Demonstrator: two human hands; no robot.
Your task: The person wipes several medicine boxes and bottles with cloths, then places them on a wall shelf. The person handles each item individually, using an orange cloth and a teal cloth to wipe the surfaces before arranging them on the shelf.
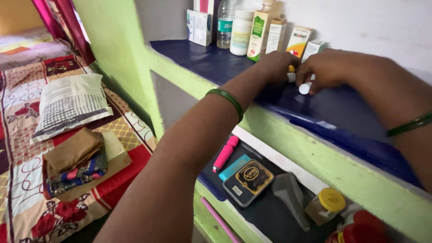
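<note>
Two hands work at the upper shelf, left hand [278, 65] and right hand [325, 71], each wrist wearing one green bangle [227, 100], beside five cartons [259, 29], two bottles [241, 30], and below, one pink torch [225, 153] and one tin [248, 181].

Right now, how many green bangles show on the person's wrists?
2: one green bangle on the left forearm, another on the right wrist near the frame's right edge. More may sit out of view.
</note>
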